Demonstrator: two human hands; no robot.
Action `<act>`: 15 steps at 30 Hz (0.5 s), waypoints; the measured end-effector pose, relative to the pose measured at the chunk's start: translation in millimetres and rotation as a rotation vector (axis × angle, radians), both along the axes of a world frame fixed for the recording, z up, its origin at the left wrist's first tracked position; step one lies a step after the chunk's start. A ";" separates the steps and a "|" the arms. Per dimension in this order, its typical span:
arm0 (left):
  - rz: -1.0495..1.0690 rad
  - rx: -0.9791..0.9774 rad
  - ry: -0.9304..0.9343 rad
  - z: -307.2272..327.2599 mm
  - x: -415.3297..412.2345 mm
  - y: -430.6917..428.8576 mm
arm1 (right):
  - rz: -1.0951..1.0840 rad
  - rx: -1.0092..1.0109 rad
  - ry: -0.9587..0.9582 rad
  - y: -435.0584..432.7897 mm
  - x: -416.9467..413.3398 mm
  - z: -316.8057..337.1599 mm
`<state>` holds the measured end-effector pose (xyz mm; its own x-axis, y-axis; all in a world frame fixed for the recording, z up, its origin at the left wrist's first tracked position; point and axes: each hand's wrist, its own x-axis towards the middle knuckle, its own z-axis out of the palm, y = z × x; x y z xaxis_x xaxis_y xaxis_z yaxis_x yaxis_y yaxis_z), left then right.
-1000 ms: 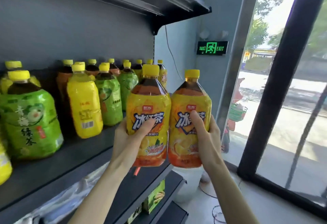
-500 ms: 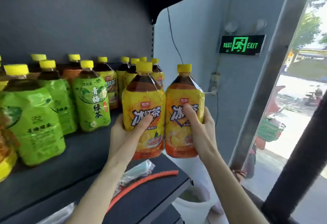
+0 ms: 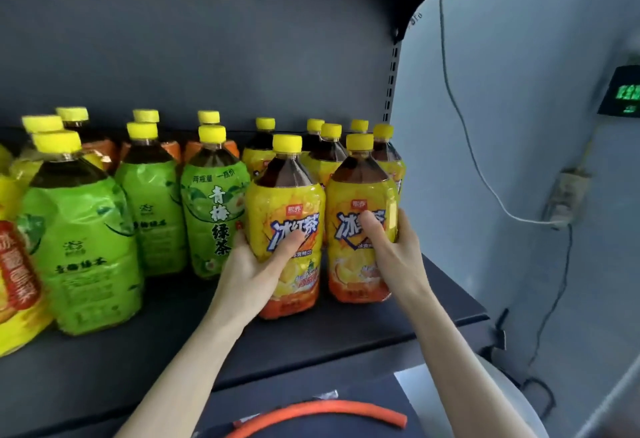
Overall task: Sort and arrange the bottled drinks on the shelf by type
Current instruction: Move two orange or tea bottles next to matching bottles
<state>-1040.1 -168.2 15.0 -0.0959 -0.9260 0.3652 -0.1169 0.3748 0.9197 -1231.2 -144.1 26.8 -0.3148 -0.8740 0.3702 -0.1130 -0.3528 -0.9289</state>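
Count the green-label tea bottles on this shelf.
3 green-label tea bottles, all in the front row: the left one, the middle one, and the right one beside the iced tea bottle the left hand holds. More may hide behind.

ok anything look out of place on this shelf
A yellow-labelled bottle at the far left stands beside the green tea bottles, apart from the other yellow iced teas grouped at the right. Nothing looks spilled or damaged.

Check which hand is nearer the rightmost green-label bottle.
Left. Left hand grips the left yellow bottle beside the green-label bottle; the right hand grips the right yellow bottle, farther off.
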 end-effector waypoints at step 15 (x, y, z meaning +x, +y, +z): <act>0.495 -0.118 -0.327 -3.9 -24.2 29.7 | 0.196 0.008 0.083 -27.7 -34.7 -12.4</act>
<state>-1064.3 -138.5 11.1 0.2117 -0.8442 0.4925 -0.5732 0.3009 0.7622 -1265.9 -171.8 14.4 -0.1070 -0.9186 0.3804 -0.1192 -0.3680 -0.9222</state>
